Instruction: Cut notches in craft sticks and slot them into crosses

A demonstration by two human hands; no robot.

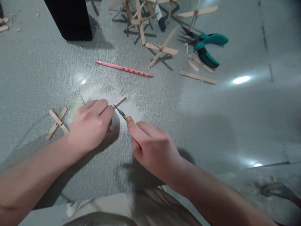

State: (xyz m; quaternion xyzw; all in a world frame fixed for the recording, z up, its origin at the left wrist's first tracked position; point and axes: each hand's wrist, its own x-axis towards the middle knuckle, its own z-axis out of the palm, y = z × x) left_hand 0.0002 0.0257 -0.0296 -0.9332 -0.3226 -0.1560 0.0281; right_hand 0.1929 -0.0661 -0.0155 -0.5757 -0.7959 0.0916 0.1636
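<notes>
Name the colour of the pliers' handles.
The pliers' handles are teal with black parts, best seen in the head view.

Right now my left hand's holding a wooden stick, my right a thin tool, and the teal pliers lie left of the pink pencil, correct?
Not quite: the head view shows the teal pliers right of the pink pencil. Your left hand holds a wooden stick, your right hand a thin tool.

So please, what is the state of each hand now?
Left hand: closed, holding a wooden stick.
Right hand: closed, holding a slim metal-tipped tool.
</notes>
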